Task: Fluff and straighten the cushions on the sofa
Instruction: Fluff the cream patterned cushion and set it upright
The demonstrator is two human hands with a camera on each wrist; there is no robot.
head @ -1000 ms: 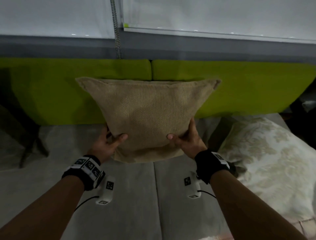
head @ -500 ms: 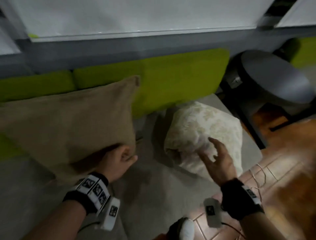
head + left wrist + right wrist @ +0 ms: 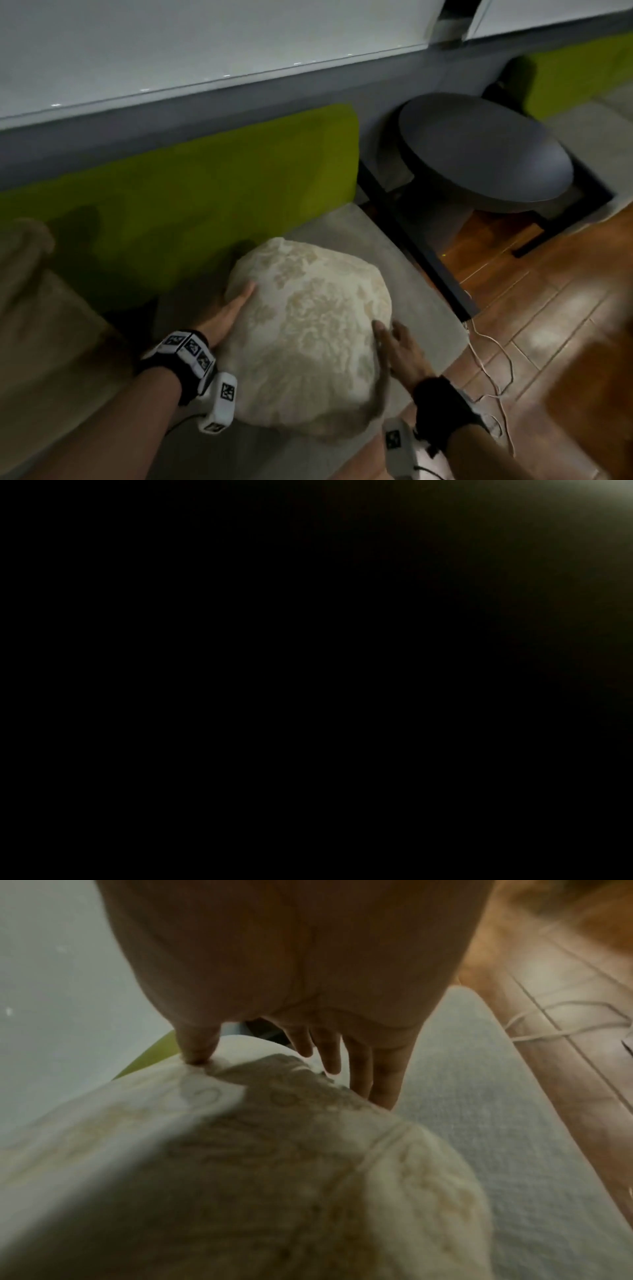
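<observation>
A cream floral cushion [image 3: 308,335] lies on the grey sofa seat [image 3: 404,260] in front of the green backrest [image 3: 205,192]. My left hand [image 3: 239,301] lies flat against the cushion's left side with straight fingers. On the right side rests my right hand [image 3: 388,337]. In the right wrist view that hand's fingers [image 3: 363,1069] run straight down the side of the cushion [image 3: 240,1164] and the thumb [image 3: 197,1047] presses into its top. A tan woven cushion [image 3: 37,308] leans at the far left, untouched. The left wrist view is dark.
A round dark side table [image 3: 479,154] stands just past the sofa's right end. A white cord [image 3: 493,359] trails over the wooden floor [image 3: 548,325] by the seat's front right corner. Another green-backed seat [image 3: 575,78] is at the far right.
My left hand let go of the tan cushion and crossed to the cream cushion's left side. My right hand came down onto its right side. My view swung right.
</observation>
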